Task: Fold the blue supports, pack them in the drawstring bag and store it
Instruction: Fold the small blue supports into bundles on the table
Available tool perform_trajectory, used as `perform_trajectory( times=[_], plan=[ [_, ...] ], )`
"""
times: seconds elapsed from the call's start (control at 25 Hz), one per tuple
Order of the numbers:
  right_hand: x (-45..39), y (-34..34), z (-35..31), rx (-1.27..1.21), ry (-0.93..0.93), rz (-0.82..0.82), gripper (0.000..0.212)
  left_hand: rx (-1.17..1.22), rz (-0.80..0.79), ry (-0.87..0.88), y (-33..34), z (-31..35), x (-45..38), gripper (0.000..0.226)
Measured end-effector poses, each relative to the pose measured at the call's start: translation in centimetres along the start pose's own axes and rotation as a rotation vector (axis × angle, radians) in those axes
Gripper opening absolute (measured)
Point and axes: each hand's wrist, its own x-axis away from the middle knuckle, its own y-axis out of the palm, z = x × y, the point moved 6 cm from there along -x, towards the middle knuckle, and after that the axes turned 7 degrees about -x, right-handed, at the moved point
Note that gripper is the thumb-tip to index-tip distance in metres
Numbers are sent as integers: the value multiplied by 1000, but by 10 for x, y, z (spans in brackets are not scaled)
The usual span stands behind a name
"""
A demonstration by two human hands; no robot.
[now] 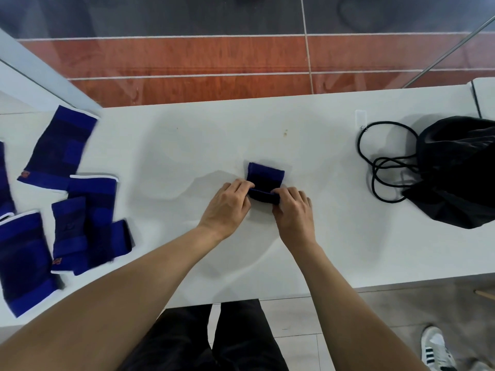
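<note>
While the person stands close against the near edge of the white bench (334, 250), both bare forearms reach forward to its middle, where the left hand (227, 204) and the right hand (293, 212) meet over one small blue support (265, 176). Each hand is closed on the support's near edge, fingertips pinching a rolled or doubled lip of fabric at either end, so the fold is under way and not yet pressed flat; the far half of the piece lies flat on the bench beyond the knuckles. By its look this is a soft, stretchy knitted band, light and limp, likely to spring open if let go, so it is best held at both ends of the folded edge and then flattened with the palm. To the left, well apart from the hands, the unfolded supports (88, 226) lie spread and partly overlapping near the bench's corner, with one longer sleeve (57, 148) farther back; several have white trim and would probably want the same two-handed fold. To the right, also well apart, the black drawstring bag (458, 170) sits slumped, its mouth not clearly visible, and its black cords (385, 167) lie looped loosely on the bench just beside it. Those cords could snag when the bag is lifted. Beyond the bench's far edge lies a red and dark tiled floor (187, 57).
</note>
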Motion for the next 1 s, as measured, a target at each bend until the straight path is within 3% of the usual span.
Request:
perform_trajectory(
  times=[0.12,0.24,0.4,0.72,0.84,0.92,1.0],
  plan=[
    [2,4,8,-66,59,-37,24,11,-70,-24,3,-6,2,52],
    [0,8,14,-147,166,-98,13,97,-49,-159,3,-14,-4,30],
    [-8,9,21,-215,334,-109,23,188,-84,-299,6,-19,-11,28],
    [-22,10,22,-113,444,-87,34,50,-31,-395,6,-17,-25,38],
    [-28,7,18,-28,430,-119,32,7,116,-319,-5,-11,-28,27],
    [-32,0,15,72,424,-119,29,-108,167,-113,-3,-1,-31,35],
    [-35,-11,11,138,381,-16,26,-232,211,55,6,3,-32,43]
  ],
)
